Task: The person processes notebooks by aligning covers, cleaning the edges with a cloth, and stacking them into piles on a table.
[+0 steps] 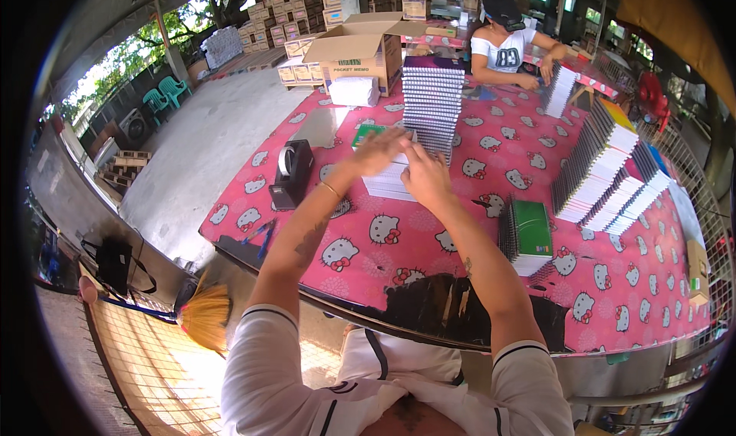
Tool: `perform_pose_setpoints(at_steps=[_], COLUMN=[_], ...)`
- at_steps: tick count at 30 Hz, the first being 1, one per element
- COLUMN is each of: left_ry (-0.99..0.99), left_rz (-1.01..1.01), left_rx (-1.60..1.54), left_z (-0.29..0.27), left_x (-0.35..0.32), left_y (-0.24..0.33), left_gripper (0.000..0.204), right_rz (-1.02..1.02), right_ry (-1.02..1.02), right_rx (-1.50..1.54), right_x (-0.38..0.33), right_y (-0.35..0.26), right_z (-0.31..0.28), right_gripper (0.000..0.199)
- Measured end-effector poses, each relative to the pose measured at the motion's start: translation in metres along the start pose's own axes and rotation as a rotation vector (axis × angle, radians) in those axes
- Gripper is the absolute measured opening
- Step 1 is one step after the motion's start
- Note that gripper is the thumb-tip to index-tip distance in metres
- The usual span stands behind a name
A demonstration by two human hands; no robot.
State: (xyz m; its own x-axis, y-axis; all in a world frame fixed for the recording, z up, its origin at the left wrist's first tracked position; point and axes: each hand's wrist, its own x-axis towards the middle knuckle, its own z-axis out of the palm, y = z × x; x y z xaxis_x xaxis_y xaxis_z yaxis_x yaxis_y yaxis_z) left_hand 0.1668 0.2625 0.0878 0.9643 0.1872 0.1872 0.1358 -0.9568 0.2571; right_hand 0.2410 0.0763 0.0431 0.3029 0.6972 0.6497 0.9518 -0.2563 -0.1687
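On the tabletop, my left fingers stretch over the notebook pile, perhaps steadying it, while my right fingers bend, grip unclear.

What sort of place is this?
Probably a notebook-packing workshop, under a roof with open sides: a tall stack of wire-bound paper notebooks stands on the pink cat-print tablecloth, behind it sits a big open brown cardboard box, and small brown cartons are piled beyond.

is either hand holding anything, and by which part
That can't be told: the left hand and right hand meet over the top of a notebook stack, with any grip hidden.
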Motion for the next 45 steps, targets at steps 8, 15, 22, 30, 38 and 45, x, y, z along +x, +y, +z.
perform_pose_setpoints(at_steps=[8, 15, 22, 30, 38, 45], left_ry=[-0.140, 0.461, 0.524, 0.499, 0.834, 0.265], left_rz=[-0.379, -0.510, 0.189, 0.174, -0.094, 0.211], left_rx=[0.624, 0.779, -0.590, -0.706, -0.598, 0.026], left_z=[-0.024, -0.034, 0.037, 0.027, 0.001, 0.033], left_x=[0.020, -0.006, -0.086, -0.093, -0.063, -0.034], left_y=[0.013, -0.019, 0.173, 0.164, 0.085, 0.039], left_gripper=[0.060, 0.053, 0.079, 0.081, 0.058, 0.057], right_rz=[0.041, 0.071, 0.298, 0.385, 0.126, 0.019], right_ry=[-0.024, -0.090, 0.049, 0.035, 0.289, 0.298], right_rx=[-0.010, 0.154, 1.942, 1.848, 0.349, 0.093], right_x=[-0.001, 0.013, 0.039, 0.027, 0.034, -0.019], right_y=[0.011, -0.016, -0.021, -0.055, 0.012, -0.015], right_z=[-0.001, -0.002, -0.059, -0.026, -0.004, 0.034], right_gripper=[0.049, 0.046, 0.080, 0.086, 0.052, 0.047])
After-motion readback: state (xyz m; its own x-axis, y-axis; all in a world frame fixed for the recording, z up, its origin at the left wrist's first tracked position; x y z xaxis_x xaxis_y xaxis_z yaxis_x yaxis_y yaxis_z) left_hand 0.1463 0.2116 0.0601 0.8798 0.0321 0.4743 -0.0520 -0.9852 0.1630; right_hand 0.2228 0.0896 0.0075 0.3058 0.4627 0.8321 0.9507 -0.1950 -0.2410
